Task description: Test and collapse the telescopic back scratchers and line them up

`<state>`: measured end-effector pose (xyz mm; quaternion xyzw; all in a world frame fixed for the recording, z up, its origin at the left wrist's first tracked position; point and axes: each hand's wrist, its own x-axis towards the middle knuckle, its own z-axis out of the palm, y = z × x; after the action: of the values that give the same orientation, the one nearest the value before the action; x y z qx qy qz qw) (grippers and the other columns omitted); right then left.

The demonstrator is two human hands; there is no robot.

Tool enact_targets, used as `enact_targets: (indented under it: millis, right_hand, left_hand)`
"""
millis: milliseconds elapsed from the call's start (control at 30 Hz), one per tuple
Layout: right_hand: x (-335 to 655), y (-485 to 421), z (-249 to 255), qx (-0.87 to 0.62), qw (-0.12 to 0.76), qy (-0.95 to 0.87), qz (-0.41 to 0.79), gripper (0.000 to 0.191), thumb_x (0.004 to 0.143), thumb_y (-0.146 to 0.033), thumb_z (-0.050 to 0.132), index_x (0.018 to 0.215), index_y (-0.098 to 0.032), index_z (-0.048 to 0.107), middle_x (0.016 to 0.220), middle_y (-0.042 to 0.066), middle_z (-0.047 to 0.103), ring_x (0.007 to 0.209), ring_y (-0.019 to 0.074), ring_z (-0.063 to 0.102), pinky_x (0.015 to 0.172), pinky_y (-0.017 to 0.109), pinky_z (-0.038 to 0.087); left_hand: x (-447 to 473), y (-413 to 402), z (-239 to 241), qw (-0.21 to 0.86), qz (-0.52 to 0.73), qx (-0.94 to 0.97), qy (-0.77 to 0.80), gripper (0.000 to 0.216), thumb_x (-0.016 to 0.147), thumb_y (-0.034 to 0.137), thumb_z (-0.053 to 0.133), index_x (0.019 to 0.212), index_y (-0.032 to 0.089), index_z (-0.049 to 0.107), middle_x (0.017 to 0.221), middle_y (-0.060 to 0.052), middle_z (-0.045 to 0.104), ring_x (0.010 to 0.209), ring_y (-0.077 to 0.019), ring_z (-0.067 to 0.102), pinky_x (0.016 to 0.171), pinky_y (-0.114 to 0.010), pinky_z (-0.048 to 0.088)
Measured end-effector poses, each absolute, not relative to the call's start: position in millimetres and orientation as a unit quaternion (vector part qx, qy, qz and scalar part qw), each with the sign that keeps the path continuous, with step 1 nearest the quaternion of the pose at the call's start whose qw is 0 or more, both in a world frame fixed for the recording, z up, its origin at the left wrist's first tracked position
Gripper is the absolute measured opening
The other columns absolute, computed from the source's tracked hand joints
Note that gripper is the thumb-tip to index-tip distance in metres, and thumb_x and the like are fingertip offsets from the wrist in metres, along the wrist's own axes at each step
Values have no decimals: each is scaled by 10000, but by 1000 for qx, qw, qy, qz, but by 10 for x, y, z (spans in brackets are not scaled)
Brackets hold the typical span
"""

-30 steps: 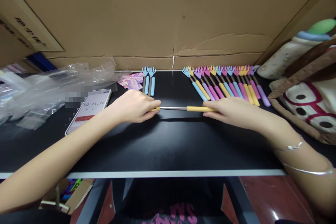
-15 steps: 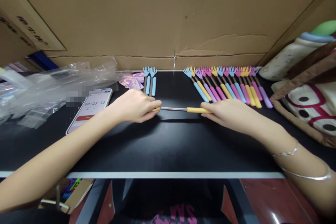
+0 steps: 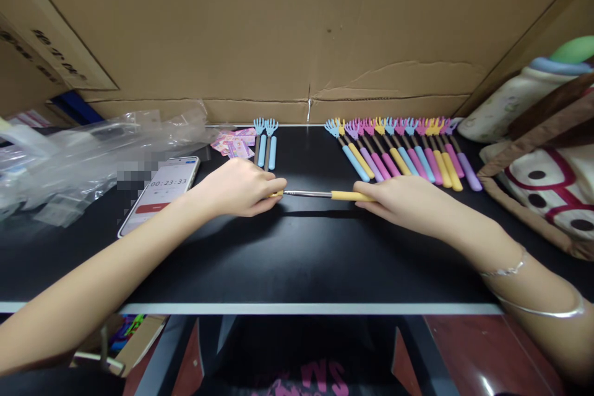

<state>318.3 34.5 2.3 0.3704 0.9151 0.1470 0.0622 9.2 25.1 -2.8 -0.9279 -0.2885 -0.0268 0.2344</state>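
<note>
A yellow back scratcher (image 3: 309, 194) with a silver metal rod stretches level between my hands, above the black table (image 3: 297, 260). My left hand (image 3: 245, 189) is closed round its left end, and the fingers hide most of the head there. The yellow handle lies in the closed fingers of my right hand (image 3: 399, 198). Beyond my left hand lie blue back scratchers (image 3: 271, 151) and small pink printed cards (image 3: 234, 142). Past my right hand is a slanted row of back scratchers (image 3: 408, 158) in blue, yellow, purple and pink.
On the left are clear plastic bags (image 3: 106, 142) and a phone (image 3: 160, 195) showing a running timer. A cardboard wall (image 3: 278, 31) closes off the back. To the right stand a pale bottle (image 3: 515, 96) and a brown-edged cloth bag (image 3: 547, 192).
The back scratcher and both hands are nearly still, with the same hold. The phone's timer has gone up by one second.
</note>
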Motion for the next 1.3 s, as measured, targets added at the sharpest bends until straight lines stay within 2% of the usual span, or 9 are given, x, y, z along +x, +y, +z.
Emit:
enact_targets:
  millis: [367, 733, 1033, 1300]
  right_hand:
    - [3190, 351, 33, 358, 47, 920, 150, 238, 941, -357, 413, 806, -208, 540, 510, -22, 502, 423, 122, 428, 467, 244, 163]
    - [3191, 365, 22, 353, 18, 922, 158, 260, 951, -346, 396, 788, -204, 540, 546, -9, 557, 447, 121, 474, 476, 253, 160]
    - [3196, 382, 17, 353, 13, 923, 151, 276, 953, -356, 379, 794, -203, 544, 542, -17, 534, 438, 109, 454, 472, 247, 166]
    - [3196, 391, 3, 344, 21, 925, 160, 213, 936, -326, 435, 827, -200, 567, 563, -13, 562, 460, 116, 484, 471, 250, 172]
  left_hand:
    - [89, 250, -21, 226, -15, -928, -297, 249, 912, 290, 391, 757, 196, 561, 604, 11, 621, 476, -141, 556, 439, -261, 235]
    - [83, 245, -16, 219, -4, -926, -309, 298, 939, 308, 353, 762, 195, 564, 608, -4, 625, 497, -156, 577, 461, -247, 302]
    - [92, 241, -13, 198, 1, -927, -317, 289, 939, 309, 366, 758, 188, 555, 606, -10, 634, 505, -149, 590, 456, -239, 262]
    - [103, 240, -14, 187, -1, -930, -317, 312, 944, 307, 351, 747, 188, 562, 602, -13, 629, 509, -148, 582, 472, -236, 316]
